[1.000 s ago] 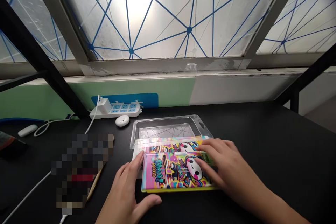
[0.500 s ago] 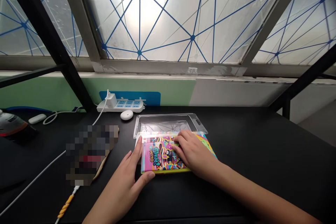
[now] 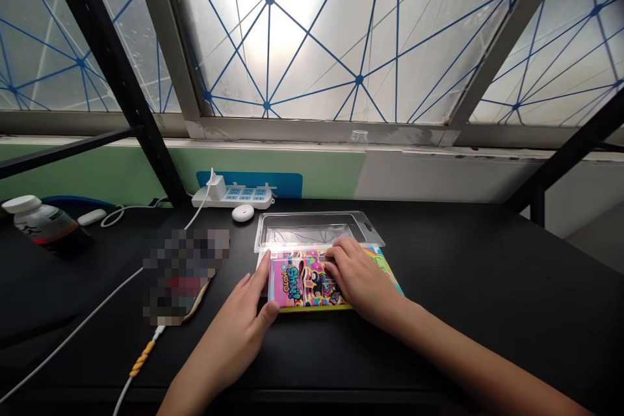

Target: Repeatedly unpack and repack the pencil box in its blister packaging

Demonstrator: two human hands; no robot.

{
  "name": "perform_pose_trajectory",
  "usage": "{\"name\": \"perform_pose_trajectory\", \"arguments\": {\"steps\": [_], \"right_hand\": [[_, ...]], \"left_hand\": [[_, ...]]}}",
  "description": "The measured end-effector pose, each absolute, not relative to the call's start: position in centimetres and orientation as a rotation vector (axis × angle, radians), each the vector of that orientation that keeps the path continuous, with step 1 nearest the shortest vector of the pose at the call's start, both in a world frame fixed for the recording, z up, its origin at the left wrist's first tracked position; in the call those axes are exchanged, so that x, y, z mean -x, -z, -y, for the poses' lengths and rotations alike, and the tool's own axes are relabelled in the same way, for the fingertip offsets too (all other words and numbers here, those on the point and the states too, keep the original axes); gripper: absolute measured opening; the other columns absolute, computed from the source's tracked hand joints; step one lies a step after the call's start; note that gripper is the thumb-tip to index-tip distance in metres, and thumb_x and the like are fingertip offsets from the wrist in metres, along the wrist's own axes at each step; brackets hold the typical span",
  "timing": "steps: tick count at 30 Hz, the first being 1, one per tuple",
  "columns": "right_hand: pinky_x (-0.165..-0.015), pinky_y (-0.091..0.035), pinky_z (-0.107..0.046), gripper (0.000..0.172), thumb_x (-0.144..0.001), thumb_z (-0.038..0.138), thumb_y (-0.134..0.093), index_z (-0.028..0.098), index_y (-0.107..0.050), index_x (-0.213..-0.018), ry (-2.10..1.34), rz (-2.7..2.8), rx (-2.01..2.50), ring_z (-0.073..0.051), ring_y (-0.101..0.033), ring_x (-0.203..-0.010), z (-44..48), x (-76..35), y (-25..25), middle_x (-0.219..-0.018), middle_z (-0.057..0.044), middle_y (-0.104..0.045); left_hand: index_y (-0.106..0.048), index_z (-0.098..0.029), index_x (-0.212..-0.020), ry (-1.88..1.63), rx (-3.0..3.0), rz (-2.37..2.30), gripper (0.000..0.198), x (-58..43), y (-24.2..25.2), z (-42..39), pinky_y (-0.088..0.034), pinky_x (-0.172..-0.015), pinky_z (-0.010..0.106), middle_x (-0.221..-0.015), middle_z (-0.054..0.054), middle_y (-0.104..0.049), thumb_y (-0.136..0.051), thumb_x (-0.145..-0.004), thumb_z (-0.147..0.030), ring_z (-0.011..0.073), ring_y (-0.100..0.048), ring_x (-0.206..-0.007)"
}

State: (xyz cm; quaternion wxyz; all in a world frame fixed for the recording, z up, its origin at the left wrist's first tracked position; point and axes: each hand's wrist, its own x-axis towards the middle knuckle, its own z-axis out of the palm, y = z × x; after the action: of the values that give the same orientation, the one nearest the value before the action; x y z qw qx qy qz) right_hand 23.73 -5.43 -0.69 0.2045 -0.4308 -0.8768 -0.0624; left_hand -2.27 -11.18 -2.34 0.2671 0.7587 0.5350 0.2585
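A colourful cartoon-printed box, pink and yellow, lies flat on the black desk. My left hand rests against its left end, thumb along the near edge and fingers up the side, gripping it. My right hand lies on top of the box's right half, fingers curled down onto the print. Just behind the box sits a clear plastic blister tray, lying open side up.
A white power strip with a plugged charger and a white oval case sit by the wall. A blurred item, white cables and a bottle lie left. Black frame bars rise on both sides.
The view has tilted up and left, bringing the bottle into sight. My right hand slid left across the box top, and my left hand closed in on the box's left end.
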Motion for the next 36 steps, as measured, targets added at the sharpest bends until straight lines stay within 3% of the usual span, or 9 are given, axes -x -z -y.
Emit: {"name": "perform_pose_trajectory", "arguments": {"steps": [8, 14, 19, 22, 26, 29, 33, 34, 36], "right_hand": [[-0.081, -0.052, -0.042, 0.015, -0.1, 0.022, -0.044, 0.018, -0.059, -0.098, 0.139, 2.385, 1.192, -0.027, -0.056, -0.093, 5.2, -23.8, 0.7, -0.097, -0.012, -0.059], [-0.083, -0.053, -0.045, 0.015, -0.101, 0.023, -0.043, 0.02, -0.057, -0.104, 0.152, 2.318, 1.115, -0.027, -0.057, -0.095, 4.6, -24.2, 0.7, -0.102, -0.012, -0.06], [-0.089, -0.052, -0.046, 0.014, -0.1, 0.024, -0.048, 0.02, -0.057, -0.11, 0.242, 2.257, 0.984, -0.027, -0.059, -0.101, 6.0, -24.9, -0.5, -0.104, -0.012, -0.063], [-0.094, -0.051, -0.046, 0.016, -0.098, 0.028, -0.055, 0.023, -0.06, -0.112, 0.069, 2.357, 0.895, -0.025, -0.061, -0.102, 8.2, -26.2, -2.6, -0.105, -0.009, -0.067], [-0.103, -0.049, -0.046, 0.029, -0.092, 0.045, -0.064, 0.03, -0.066, -0.116, -0.443, 2.467, 1.022, -0.03, -0.053, -0.127, 10.8, -29.9, -4.5, -0.135, -0.009, -0.06], [-0.107, -0.046, -0.049, 0.042, -0.084, 0.053, -0.069, 0.035, -0.066, -0.122, -0.709, 2.397, 1.238, -0.036, -0.041, -0.14, 11.4, -33.3, -3.1, -0.156, -0.005, -0.042], [-0.113, -0.039, -0.052, 0.12, -0.062, 0.052, -0.088, 0.035, -0.019, -0.158, -0.705, 2.267, 1.458, -0.039, -0.029, -0.147, 11.2, -36.2, 0.7, -0.166, -0.011, -0.02], [-0.114, -0.036, -0.054, 0.126, -0.06, 0.051, -0.089, 0.034, -0.013, -0.159, -0.691, 2.271, 1.462, -0.039, -0.027, -0.147, 11.1, -36.4, 1.4, -0.165, -0.012, -0.02], [-0.117, -0.031, -0.057, 0.115, -0.067, 0.048, -0.085, 0.033, -0.017, -0.159, -0.684, 2.262, 1.453, -0.038, -0.027, -0.148, 11.0, -36.4, 2.3, -0.163, -0.012, -0.027]], "left_hand": [[-0.019, -0.02, -0.16, -0.691, -2.147, -1.414, 0.082, 2.2, 2.1, 10.9, -0.028, -0.12, 0.046, -0.16, 0.01, -0.033, -0.016, -0.096, -0.072, 0.0285, -0.037, -0.145], [-0.005, -0.02, -0.161, -0.725, -2.129, -1.382, 0.079, 1.8, 2.2, 10.7, -0.025, -0.121, 0.048, -0.156, 0.01, -0.041, -0.015, -0.098, -0.068, 0.0263, -0.032, -0.148], [-0.031, -0.028, -0.156, -0.787, -2.036, -1.389, 0.074, 2.6, 2.2, 10.9, -0.026, -0.12, 0.05, -0.156, 0.004, -0.041, -0.006, -0.098, -0.066, 0.0264, -0.031, -0.148], [-0.041, -0.028, -0.151, -0.787, -1.935, -1.452, 0.069, 3.1, 2.4, 10.9, -0.034, -0.116, 0.051, -0.154, 0.004, -0.044, -0.004, -0.102, -0.058, 0.0269, -0.034, -0.146], [-0.037, -0.03, -0.153, -0.688, -1.925, -1.539, 0.057, 3.2, 2.7, 10.8, -0.036, -0.114, 0.055, -0.156, 0.005, -0.039, -0.031, -0.103, -0.056, 0.0314, -0.03, -0.146], [-0.029, -0.031, -0.155, -0.605, -1.958, -1.567, 0.067, 2.9, 2.7, 10.6, -0.035, -0.112, 0.059, -0.159, 0.006, -0.032, -0.048, -0.097, -0.058, 0.0352, -0.025, -0.147], [-0.023, -0.029, -0.158, -0.57, -2.039, -1.545, 0.079, 2.7, 2.8, 10.6, -0.032, -0.116, 0.057, -0.161, 0.007, -0.028, -0.056, -0.092, -0.058, 0.0343, -0.026, -0.148], [-0.022, -0.029, -0.158, -0.576, -2.058, -1.538, 0.079, 2.7, 2.9, 10.6, -0.03, -0.117, 0.056, -0.161, 0.007, -0.028, -0.056, -0.092, -0.057, 0.0337, -0.026, -0.148], [-0.022, -0.028, -0.158, -0.587, -2.058, -1.536, 0.075, 2.7, 3.1, 10.7, -0.026, -0.118, 0.057, -0.162, 0.007, -0.027, -0.049, -0.095, -0.058, 0.033, -0.024, -0.149]]}}
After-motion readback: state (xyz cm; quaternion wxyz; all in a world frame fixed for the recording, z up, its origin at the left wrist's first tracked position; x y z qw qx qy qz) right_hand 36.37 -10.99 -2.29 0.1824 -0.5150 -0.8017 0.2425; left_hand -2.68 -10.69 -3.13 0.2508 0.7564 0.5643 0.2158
